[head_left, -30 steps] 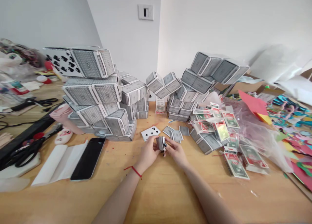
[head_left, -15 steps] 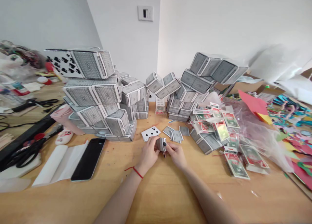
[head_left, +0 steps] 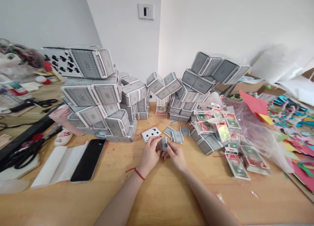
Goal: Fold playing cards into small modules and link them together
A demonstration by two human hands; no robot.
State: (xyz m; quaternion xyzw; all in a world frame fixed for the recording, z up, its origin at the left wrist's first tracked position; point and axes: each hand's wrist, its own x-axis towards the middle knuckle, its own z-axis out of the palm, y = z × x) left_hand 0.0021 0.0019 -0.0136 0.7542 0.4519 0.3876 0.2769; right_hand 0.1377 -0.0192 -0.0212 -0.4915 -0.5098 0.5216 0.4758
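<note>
Between my hands, low over the table, is a grey-backed playing card (head_left: 162,143), bent or folded; whether it is one card or more I cannot tell. My left hand (head_left: 150,153) pinches its left side, with a red string on the wrist. Dark-nailed fingers of my right hand (head_left: 176,155) press on its right side. Just beyond lies a face-up spade card (head_left: 151,133). Several small grey card pieces (head_left: 177,136) lie to its right. Behind them rise a left stack (head_left: 98,101) and a right stack (head_left: 196,85) of blocks made from folded cards.
A black phone (head_left: 88,160) lies at left beside a white paper roll (head_left: 50,167). Black scissors (head_left: 30,150) are farther left. Several card boxes (head_left: 236,165) and clear plastic (head_left: 265,137) crowd the right. A wall switch (head_left: 146,11) is above.
My right thumb and fingers have shifted slightly on the card, and its patterned back now faces me more flatly. The stacks and the cards on the table have stayed put.
</note>
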